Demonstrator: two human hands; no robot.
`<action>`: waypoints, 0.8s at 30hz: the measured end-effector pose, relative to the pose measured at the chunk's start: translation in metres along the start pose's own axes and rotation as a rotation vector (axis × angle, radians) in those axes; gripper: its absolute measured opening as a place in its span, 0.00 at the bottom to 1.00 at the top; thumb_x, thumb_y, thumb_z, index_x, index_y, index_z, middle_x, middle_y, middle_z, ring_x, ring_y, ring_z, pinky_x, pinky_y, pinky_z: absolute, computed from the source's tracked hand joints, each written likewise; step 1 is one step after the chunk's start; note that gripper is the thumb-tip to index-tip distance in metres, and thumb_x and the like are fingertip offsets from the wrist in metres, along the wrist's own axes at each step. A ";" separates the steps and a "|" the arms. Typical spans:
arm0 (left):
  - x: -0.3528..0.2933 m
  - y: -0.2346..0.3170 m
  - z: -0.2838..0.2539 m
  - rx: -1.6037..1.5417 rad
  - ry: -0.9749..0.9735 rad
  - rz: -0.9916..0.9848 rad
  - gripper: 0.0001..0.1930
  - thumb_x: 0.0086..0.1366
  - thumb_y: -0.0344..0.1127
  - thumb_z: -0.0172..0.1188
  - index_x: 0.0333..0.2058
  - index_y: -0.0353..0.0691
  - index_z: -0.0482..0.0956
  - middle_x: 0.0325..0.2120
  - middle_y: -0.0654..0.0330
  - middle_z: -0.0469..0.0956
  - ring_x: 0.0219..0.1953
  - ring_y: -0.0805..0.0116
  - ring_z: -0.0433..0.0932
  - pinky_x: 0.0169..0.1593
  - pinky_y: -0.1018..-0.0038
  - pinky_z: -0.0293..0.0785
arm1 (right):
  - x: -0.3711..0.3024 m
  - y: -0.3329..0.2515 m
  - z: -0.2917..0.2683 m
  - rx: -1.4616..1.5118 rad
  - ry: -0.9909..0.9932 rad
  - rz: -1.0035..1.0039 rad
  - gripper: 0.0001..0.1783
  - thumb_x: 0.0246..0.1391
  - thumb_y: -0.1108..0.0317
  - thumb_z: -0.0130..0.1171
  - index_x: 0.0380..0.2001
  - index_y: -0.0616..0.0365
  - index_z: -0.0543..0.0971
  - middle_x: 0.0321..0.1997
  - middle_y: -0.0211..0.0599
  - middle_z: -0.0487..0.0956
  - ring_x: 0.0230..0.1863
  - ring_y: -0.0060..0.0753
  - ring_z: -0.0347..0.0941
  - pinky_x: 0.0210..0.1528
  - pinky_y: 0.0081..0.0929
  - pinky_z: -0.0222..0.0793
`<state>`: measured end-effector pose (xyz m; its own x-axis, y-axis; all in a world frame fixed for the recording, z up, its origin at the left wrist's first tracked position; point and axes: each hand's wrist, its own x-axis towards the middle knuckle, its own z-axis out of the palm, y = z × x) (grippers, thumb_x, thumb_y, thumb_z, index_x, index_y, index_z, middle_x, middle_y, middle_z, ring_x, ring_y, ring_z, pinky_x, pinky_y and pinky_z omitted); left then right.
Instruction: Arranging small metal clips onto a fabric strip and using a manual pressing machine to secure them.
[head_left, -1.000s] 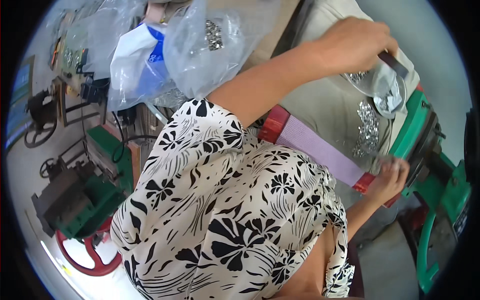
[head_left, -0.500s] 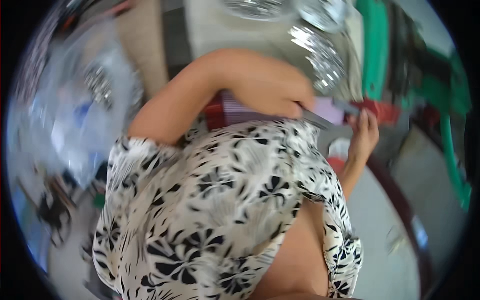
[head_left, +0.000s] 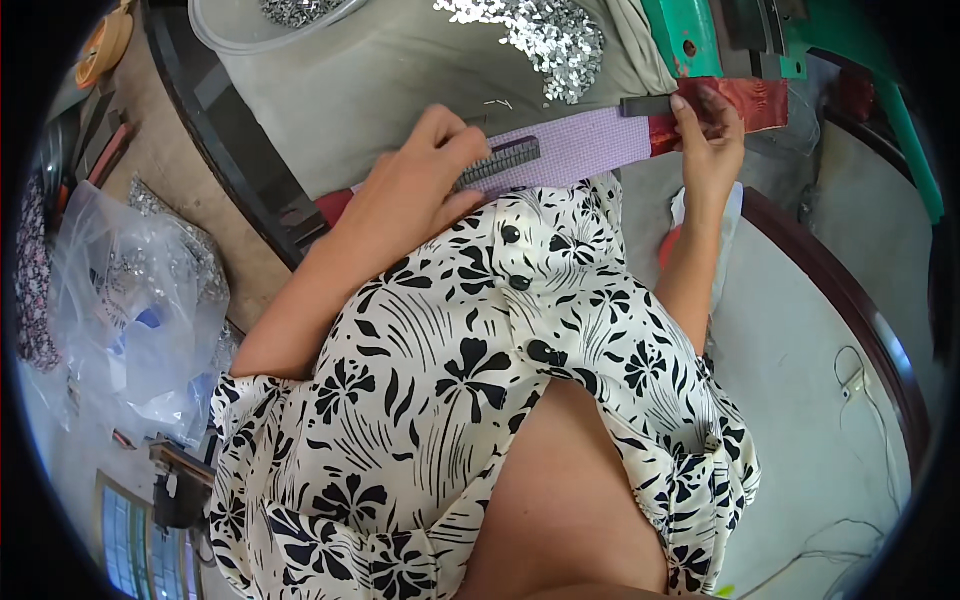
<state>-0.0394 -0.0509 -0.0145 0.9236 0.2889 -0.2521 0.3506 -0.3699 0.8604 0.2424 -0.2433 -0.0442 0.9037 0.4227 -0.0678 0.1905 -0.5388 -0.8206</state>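
Observation:
My left hand (head_left: 430, 170), fingers curled, grips one end of a dark strip (head_left: 505, 160) carrying a row of small ridged grey pieces. The strip lies over a lilac checked cloth (head_left: 600, 140) wrapped round a red wooden bar (head_left: 765, 103). Farther right, my right hand (head_left: 712, 130) is closed, thumb and fingers at the end of a short dark flat bar (head_left: 648, 105). That bar rests at the border between the lilac cloth and the red wood. Part of the strip's near end is hidden by my left fingers.
Small shiny metal pieces (head_left: 565, 55) are heaped on a grey-green cloth (head_left: 400, 80) beyond the bar. A clear tub (head_left: 225, 40) stands at far left, above plastic bags (head_left: 140, 310). A green machine part (head_left: 685, 40) rises at far right.
My left hand has drawn back leftward from near my right hand, its forearm less bent across me. My right hand stays by the red wood. The view has shifted and sharpened.

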 end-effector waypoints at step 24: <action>0.036 -0.026 -0.012 0.387 0.452 0.314 0.17 0.58 0.24 0.62 0.47 0.39 0.79 0.51 0.54 0.74 0.48 0.54 0.77 0.51 0.64 0.74 | -0.024 -0.079 0.084 -0.368 -0.328 -1.072 0.16 0.47 0.69 0.69 0.43 0.50 0.84 0.52 0.32 0.79 0.58 0.44 0.71 0.61 0.47 0.62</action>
<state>-0.0176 -0.0202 -0.0405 0.8645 0.4262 0.2664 0.1844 -0.7619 0.6209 0.1733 -0.1497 -0.0251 0.0828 0.9253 0.3701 0.9398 0.0510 -0.3378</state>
